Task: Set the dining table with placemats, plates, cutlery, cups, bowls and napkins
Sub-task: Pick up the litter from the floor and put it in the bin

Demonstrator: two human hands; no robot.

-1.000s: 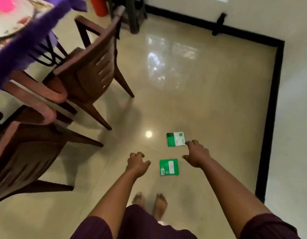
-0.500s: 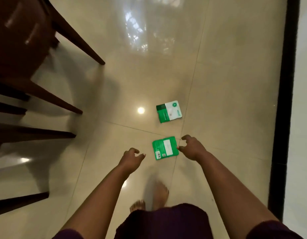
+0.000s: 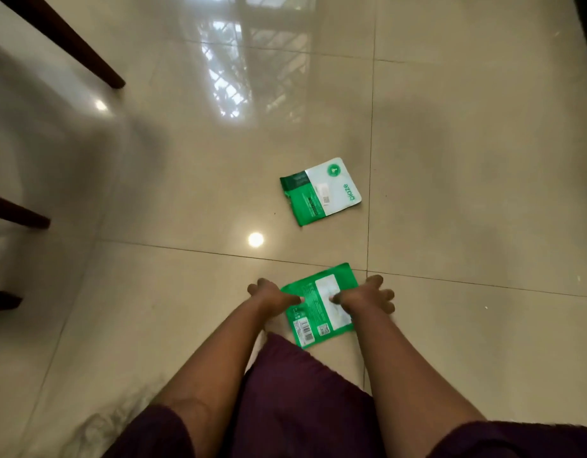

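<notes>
A person bends over a glossy cream tiled floor [image 3: 153, 325] with both arms reaching straight down. The left hand [image 3: 274, 297] and the right hand [image 3: 364, 297] both rest on one flat green plastic packet with a white label and barcodes [image 3: 318, 322], which lies flat on the floor just in front of the person's dark purple garment [image 3: 295, 391]. The left hand's thumb presses on the packet's left edge while its other fingers spread over the floor beside it; the right hand's thumb presses on the white label and its other fingers splay out past the packet's right edge. Neither hand is curled round the packet, and the fingers look straight and spread, so both hands are pressing rather than gripping; whether any fingertip has got under an edge cannot be told.

A second flat packet, green on one side and white on the other with pale green lettering [image 3: 320, 191], lies on the floor beyond the held packet, apart from it and tilted a little, untouched by either hand. A bright round light reflection [image 3: 255, 239] sits on the floor between the two packets, to their left.

Far to the left of the packets, dark brown chair legs [image 3: 70, 41] stand on the floor.
</notes>
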